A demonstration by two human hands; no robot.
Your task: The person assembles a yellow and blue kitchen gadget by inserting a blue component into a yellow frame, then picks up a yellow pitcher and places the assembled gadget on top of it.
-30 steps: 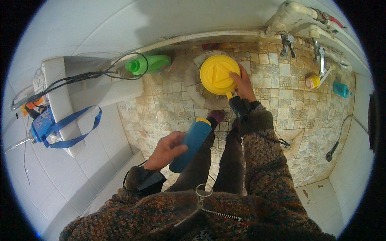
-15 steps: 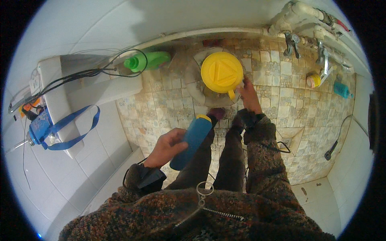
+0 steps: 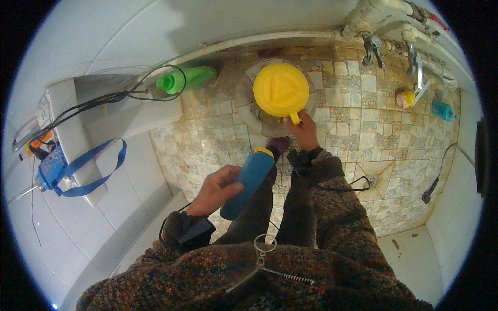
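Note:
My left hand (image 3: pixel 213 191) is wrapped round a blue cylindrical bottle (image 3: pixel 247 183) with a yellow end, held tilted above my legs. Farther off, my right hand (image 3: pixel 303 132) has its fingers closed at the side handle of a round yellow plastic mug (image 3: pixel 281 90). A raised triangle marks the mug's round face. Behind and below it shows a greyish round rim (image 3: pixel 244 111) in the floor, mostly covered by the mug. My fingertips are partly hidden by the handle.
A green bottle (image 3: pixel 192 79) lies at the far wall beside a white basin (image 3: pixel 129 119) with black cables (image 3: pixel 96 101). A blue strap (image 3: pixel 120 158) hangs at left. Taps (image 3: pixel 372 51), a yellow tub (image 3: pixel 404 99), a turquoise bottle (image 3: pixel 442 110) and a floor drain (image 3: pixel 372 180) are at right.
My right hand has shifted left and nearer, from the mug's right side to its handle. The mug has turned, its handle now pointing more toward me. My left hand keeps the bottle still.

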